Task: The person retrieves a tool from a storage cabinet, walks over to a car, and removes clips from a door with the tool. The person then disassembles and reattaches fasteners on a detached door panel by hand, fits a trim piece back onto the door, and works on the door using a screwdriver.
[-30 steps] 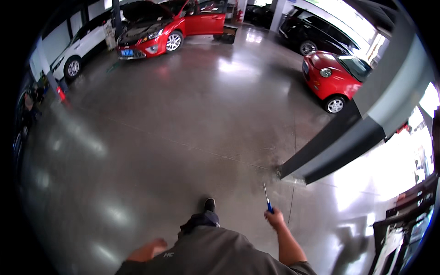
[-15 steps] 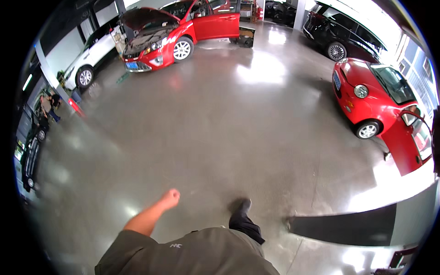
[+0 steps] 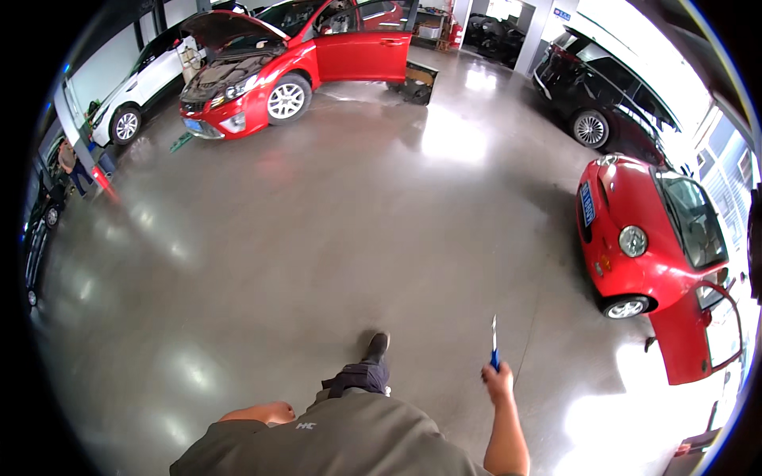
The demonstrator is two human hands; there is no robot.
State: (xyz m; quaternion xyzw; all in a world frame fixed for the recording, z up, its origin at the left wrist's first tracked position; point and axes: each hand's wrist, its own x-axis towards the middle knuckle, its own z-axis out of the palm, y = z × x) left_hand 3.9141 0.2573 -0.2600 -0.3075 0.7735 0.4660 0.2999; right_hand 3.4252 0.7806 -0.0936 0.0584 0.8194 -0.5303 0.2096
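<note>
My right hand (image 3: 498, 382) is out in front at the lower right, closed round the blue handle of a slim hand tool (image 3: 494, 349). Its narrow silver end points forward, away from me; its exact kind is too small to tell. Close to the left side of my shirt, my left hand (image 3: 278, 412) is curled with no object showing in it, its fingers partly turned from view. Below, one dark shoe (image 3: 379, 345) is stepping forward on the grey floor.
Ahead on the left stands a red car (image 3: 278, 87) with its hood up and a door open. Behind it is a white car (image 3: 131, 111). On the right are a black car (image 3: 603, 95) and a small red car (image 3: 635, 214), its door (image 3: 686, 345) swung out. A person (image 3: 75, 168) stands far left.
My right hand has come into view with the blue-handled tool. The left hand has swung back toward my body. The cars ahead look nearer as I walk forward.
</note>
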